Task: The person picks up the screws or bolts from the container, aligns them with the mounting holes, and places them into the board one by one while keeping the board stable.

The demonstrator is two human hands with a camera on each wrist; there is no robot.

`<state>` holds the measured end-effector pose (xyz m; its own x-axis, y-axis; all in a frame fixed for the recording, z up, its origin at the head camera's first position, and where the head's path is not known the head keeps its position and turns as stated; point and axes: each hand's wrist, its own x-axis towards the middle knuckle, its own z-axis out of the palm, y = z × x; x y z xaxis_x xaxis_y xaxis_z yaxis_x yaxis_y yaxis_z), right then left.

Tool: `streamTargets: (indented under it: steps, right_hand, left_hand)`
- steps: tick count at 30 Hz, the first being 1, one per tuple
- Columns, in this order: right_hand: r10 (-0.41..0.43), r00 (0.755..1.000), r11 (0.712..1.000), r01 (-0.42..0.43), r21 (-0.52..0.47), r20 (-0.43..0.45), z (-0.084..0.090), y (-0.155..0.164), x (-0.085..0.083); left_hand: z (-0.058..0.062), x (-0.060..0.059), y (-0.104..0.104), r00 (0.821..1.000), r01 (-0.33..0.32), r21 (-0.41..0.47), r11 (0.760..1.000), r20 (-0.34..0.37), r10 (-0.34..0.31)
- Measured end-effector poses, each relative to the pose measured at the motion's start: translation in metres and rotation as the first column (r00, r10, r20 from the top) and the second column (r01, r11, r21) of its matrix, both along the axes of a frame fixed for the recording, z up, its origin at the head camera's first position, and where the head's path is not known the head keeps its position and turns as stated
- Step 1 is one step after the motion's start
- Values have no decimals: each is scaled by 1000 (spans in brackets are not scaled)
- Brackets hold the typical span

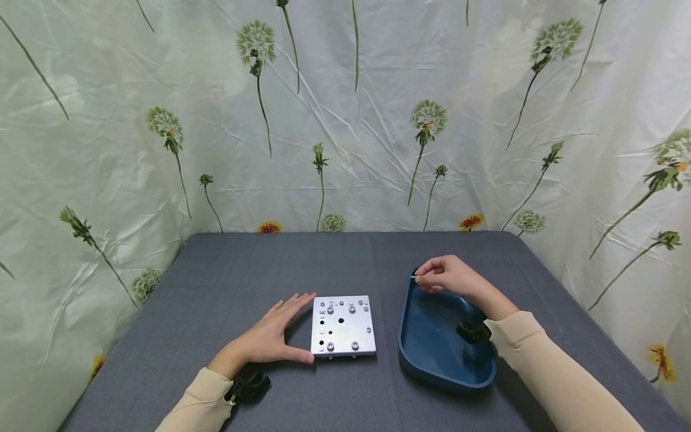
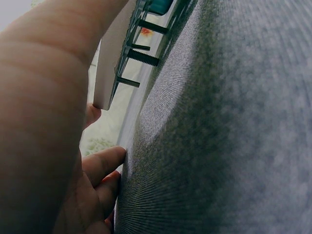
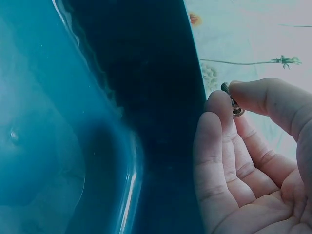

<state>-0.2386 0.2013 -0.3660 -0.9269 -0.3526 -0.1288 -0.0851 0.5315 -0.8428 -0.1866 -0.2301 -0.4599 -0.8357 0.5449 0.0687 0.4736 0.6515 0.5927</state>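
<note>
A square silver metal plate (image 1: 353,333) with holes and several screw heads on top lies in the middle of the table. In the left wrist view, threaded screws (image 2: 143,57) stick out below the plate. My left hand (image 1: 270,337) spreads along its left side, with the thumb at the near corner and the index finger at the far corner. Over the far end of the blue tray, my right hand (image 1: 450,277) pinches a small metal screw (image 3: 225,87) between thumb and fingers. What lies on the tray's floor is too unclear to tell.
The blue tray (image 1: 432,351) stands on the table to the right of the plate, its raised walls under the right forearm. Dark grey cloth covers the table (image 1: 259,264). Behind it hangs a pale curtain (image 1: 367,150) with dandelion prints.
</note>
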Motion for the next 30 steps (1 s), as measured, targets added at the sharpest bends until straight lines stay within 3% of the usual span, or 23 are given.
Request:
streamTargets:
  steps: [30]
  right_hand:
    - [88, 996, 996, -87, 35, -29, 4, -39, -3]
  left_hand:
    - [-2, -3, -1, 1000, 13, 14, 1000, -14, -13]
